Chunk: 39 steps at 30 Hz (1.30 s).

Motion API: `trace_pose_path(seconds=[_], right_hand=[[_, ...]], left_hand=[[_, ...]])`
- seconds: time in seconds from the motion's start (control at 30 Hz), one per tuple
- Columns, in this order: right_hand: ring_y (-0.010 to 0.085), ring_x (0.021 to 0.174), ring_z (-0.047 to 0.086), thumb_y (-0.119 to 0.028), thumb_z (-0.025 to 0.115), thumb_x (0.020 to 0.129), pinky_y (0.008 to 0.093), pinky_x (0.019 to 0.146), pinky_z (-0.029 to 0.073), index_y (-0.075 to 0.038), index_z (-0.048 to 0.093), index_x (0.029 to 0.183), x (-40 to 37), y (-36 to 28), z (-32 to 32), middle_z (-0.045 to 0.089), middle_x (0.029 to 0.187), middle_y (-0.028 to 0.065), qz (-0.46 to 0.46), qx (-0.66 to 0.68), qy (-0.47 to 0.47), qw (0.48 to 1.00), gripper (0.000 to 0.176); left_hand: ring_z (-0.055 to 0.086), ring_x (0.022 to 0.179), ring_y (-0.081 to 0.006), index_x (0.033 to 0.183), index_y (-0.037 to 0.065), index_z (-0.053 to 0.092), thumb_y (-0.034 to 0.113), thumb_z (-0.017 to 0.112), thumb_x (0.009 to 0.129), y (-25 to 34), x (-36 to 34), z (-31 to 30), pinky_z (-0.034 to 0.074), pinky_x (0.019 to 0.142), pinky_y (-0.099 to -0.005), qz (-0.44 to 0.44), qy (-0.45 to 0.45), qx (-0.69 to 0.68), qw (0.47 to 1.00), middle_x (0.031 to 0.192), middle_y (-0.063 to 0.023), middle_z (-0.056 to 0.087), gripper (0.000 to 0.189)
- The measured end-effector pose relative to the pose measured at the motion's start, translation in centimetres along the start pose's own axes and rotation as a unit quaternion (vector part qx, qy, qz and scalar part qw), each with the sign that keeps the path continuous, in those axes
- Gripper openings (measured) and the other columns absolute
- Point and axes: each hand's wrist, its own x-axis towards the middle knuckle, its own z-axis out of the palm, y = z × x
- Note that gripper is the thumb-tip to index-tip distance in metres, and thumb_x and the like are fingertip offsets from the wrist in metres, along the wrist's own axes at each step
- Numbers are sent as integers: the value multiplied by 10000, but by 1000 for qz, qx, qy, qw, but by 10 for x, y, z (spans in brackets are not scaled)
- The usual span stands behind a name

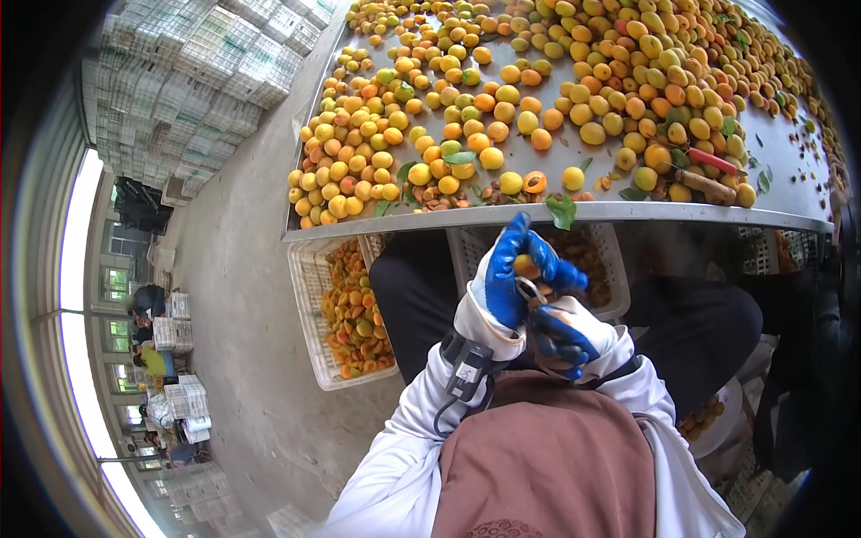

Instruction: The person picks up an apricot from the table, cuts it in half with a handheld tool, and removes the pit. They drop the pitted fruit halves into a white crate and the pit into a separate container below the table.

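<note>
Apricot [526,265], one small orange fruit, sits pinched between the blue-gloved fingers of the left hand [500,285], held up just below the table edge and above the person's lap. That hand is clamped on it, thumb on one side and fingers on the other. Just beneath, the right hand [560,339], also gloved in blue, is curled closed around a thin metal tool [529,292] whose tip reaches up to the fruit; what kind of tool it is cannot be told. A small black device [466,372] is strapped on the left wrist over the white sleeve.

Behind the hands, under the table, stands a white crate [466,247] with dark contents, and to its left a second crate [305,296] holds orange fruit pieces. The metal table [538,215] above carries a wide heap of apricots [538,81], a green leaf [562,211] at its rim and a red-handled knife [713,161] to the right. Stacked crates [197,81] rise far left.
</note>
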Motion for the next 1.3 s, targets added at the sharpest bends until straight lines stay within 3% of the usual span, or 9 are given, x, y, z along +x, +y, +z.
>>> trace_pose_path(seconds=[0.07, 0.2, 0.23, 0.43, 0.5, 0.8, 0.97, 1.2, 1.3], right_hand=[[124, 406, 460, -339, 586, 1027, 270, 365, 353, -42, 581, 757, -11, -12, -2, 512, 566, 19, 66, 173, -115, 976, 401], [102, 385, 460, -339, 546, 1043, 265, 362, 360, -28, 586, 771, -3, -15, -13, 523, 555, 18, 75, -33, 62, 995, 415], [59, 514, 494, -337, 608, 1013, 259, 435, 388, -54, 631, 862, 0, -16, -11, 529, 610, -23, 100, -117, 118, 981, 321], [115, 608, 565, -265, 657, 975, 308, 586, 469, -13, 647, 909, 1, 2, -15, 610, 671, 39, 0, -266, 154, 952, 261], [175, 659, 629, -260, 667, 963, 330, 635, 496, -10, 660, 941, 2, 3, -11, 654, 719, 89, -20, -294, 155, 943, 252], [423, 838, 693, -392, 680, 934, 469, 738, 541, -9, 675, 989, 6, 11, -9, 711, 877, 245, -22, -457, 166, 873, 386], [413, 796, 696, -392, 683, 933, 469, 709, 539, -12, 673, 974, 1, 9, -16, 707, 821, 229, -13, -473, 183, 862, 382], [401, 747, 694, -369, 685, 933, 463, 666, 532, -9, 654, 941, -4, 5, -17, 691, 760, 213, -29, -453, 200, 869, 362], [406, 761, 691, -329, 694, 931, 452, 666, 531, -12, 652, 952, -7, 1, -12, 685, 773, 220, -64, -444, 218, 867, 320]], left_hand=[[671, 803, -321, 752, 57, 539, 398, 417, 1086, -1, 0, 14, 570, 849, -497, 170, 139, 83, 972, 673, -101, 533, 492], [695, 985, -346, 977, -30, 642, 387, 506, 1039, 25, 5, -34, 497, 988, -439, 297, 84, 298, 903, 845, -149, 651, 443], [676, 1050, -323, 1196, -57, 585, 354, 606, 912, 29, -11, -46, 459, 1008, -399, 463, -16, 526, 713, 1028, -162, 660, 501], [676, 790, -187, 1120, 3, 695, 169, 695, 956, 117, -101, -145, 548, 722, -326, 470, 345, 514, 629, 956, -104, 711, 234], [645, 959, -353, 1024, 52, 697, 212, 787, 844, 144, -141, -152, 494, 884, -471, 318, 412, 832, 193, 932, -147, 676, 257], [653, 1051, -352, 1208, 94, 662, 159, 813, 759, 113, 26, -26, 513, 917, -441, 402, -6, 851, 338, 1187, -139, 670, 478], [623, 1110, -318, 1268, 117, 615, 30, 599, 872, 89, 112, 1, 493, 935, -432, 259, -149, 936, 183, 1212, -133, 619, 406], [643, 1054, -374, 1154, 78, 614, 136, 619, 896, 84, 117, 9, 519, 885, -448, 179, -98, 964, 172, 1168, -197, 622, 265], [655, 993, -408, 1125, 17, 592, 161, 705, 888, 88, 133, -9, 542, 852, -437, 181, 32, 919, 348, 1133, -223, 644, 299]])
